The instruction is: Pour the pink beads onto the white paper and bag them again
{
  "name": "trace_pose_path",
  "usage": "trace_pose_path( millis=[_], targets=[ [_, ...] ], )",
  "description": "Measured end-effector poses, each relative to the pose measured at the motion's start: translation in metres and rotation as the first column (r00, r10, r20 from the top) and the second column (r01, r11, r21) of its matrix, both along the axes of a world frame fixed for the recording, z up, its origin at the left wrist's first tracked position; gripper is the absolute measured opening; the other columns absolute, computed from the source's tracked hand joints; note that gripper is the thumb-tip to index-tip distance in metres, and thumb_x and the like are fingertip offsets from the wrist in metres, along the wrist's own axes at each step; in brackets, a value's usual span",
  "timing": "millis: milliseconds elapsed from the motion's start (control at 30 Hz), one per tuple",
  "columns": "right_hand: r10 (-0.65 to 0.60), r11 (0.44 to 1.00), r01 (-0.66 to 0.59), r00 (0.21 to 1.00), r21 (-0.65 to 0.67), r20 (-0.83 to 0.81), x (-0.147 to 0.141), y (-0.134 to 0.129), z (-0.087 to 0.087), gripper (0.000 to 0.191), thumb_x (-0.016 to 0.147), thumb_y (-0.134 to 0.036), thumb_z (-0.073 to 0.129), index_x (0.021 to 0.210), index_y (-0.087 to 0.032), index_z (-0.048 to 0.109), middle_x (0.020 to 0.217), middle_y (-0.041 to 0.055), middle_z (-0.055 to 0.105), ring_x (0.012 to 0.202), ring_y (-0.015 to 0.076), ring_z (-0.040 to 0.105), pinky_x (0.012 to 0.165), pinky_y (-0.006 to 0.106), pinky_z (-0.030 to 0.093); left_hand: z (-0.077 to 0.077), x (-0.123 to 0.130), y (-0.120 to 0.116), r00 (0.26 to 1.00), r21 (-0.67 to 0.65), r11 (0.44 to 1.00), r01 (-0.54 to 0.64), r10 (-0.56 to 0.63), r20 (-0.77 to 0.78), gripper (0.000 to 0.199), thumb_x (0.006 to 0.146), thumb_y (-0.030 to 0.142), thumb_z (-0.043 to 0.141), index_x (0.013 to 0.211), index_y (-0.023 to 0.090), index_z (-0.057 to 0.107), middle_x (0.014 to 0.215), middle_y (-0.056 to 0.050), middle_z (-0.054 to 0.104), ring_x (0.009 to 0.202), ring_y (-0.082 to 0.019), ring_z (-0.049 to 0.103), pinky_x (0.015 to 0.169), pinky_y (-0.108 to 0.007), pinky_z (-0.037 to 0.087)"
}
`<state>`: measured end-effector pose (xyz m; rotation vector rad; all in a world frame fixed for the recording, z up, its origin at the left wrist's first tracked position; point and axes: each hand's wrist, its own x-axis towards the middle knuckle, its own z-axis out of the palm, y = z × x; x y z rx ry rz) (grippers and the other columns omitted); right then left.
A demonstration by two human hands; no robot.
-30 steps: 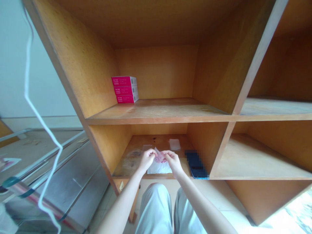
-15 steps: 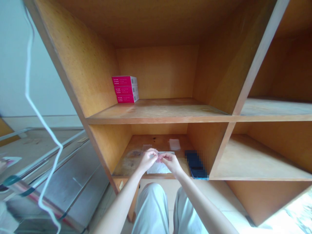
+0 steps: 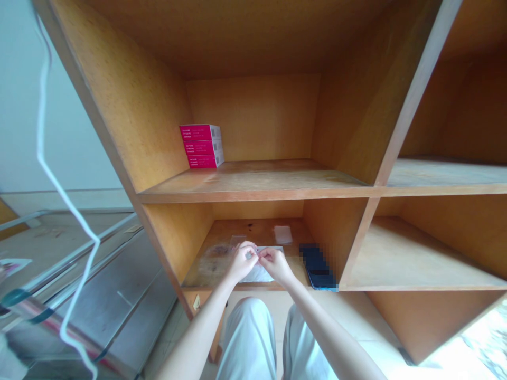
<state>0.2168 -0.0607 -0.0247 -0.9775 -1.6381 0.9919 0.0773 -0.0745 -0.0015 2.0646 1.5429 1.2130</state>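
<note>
Since the fingertips cover most of it, you can barely see the clear pinkish packet (image 3: 257, 255) that the left hand (image 3: 241, 260) and right hand (image 3: 276, 263) are both pinching. It's right between them, above a white sheet (image 3: 259, 274) near the front edge of the lower shelf (image 3: 206, 272). Dark phone-looking thing (image 3: 320, 268), partly pixelated, lies off to the right, and a pale square (image 3: 282, 234) sits farther back. Three pink boxes (image 3: 201, 146) are stacked one level up, at the left.

Head-worn view, forward and down
</note>
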Motion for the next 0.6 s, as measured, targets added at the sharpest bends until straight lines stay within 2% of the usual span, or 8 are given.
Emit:
trace_pose_path(
  millis=[167, 333, 500, 600],
  targets=[
    [-0.019, 0.998, 0.016, 0.999, 0.061, 0.050, -0.0023, 0.0002, 0.0019, 0.013, 0.067, -0.019, 0.049, 0.063, -0.017, 0.061, 0.061, 0.0025, 0.064, 0.056, 0.0143, 0.057, 0.053, 0.023, 0.042, -0.0032, -0.0017, 0.0003, 0.999, 0.029, 0.999, 0.034, -0.033, -0.006, 0.015, 0.069, 0.014, 0.049, 0.056, 0.019, 0.054, 0.087, -0.003, 0.060, 0.089, -0.016, 0.054, 0.086, -0.031, 0.038],
    [-0.102, 0.987, 0.082, 0.984, 0.136, 0.144, -0.0054, 0.0012, 0.0018, 0.009, 0.064, -0.016, 0.050, 0.060, -0.018, 0.058, 0.058, 0.0016, 0.061, 0.052, 0.0133, 0.053, 0.050, 0.022, 0.038, -0.0070, -0.0033, 0.0019, 0.996, 0.056, 0.998, -0.028, 0.032, -0.082, 0.014, 0.066, 0.011, 0.051, 0.055, 0.018, 0.053, 0.095, -0.004, 0.060, 0.092, -0.017, 0.054, 0.088, -0.034, 0.037],
    [-0.250, 0.957, 0.206, 0.941, 0.202, 0.226, -0.0056, 0.0070, -0.0020, 0.008, 0.064, -0.014, 0.050, 0.058, -0.018, 0.052, 0.054, -0.0001, 0.055, 0.051, 0.0119, 0.048, 0.049, 0.020, 0.034, -0.0063, -0.0019, 0.0009, 0.994, 0.042, 0.997, -0.063, 0.066, -0.084, 0.014, 0.064, 0.010, 0.052, 0.052, 0.018, 0.051, 0.098, -0.005, 0.060, 0.094, -0.019, 0.053, 0.088, -0.035, 0.037],
    [-0.270, 0.947, 0.207, 0.926, 0.246, 0.262, -0.0046, 0.0094, -0.0048, 0.006, 0.065, -0.014, 0.051, 0.061, -0.018, 0.051, 0.059, 0.0002, 0.054, 0.054, 0.0120, 0.048, 0.051, 0.021, 0.035, -0.0050, -0.0016, 0.0000, 0.995, 0.038, 0.998, -0.058, 0.061, -0.082, 0.014, 0.065, 0.012, 0.051, 0.053, 0.018, 0.051, 0.099, -0.005, 0.060, 0.095, -0.019, 0.053, 0.089, -0.035, 0.037]
  ],
)
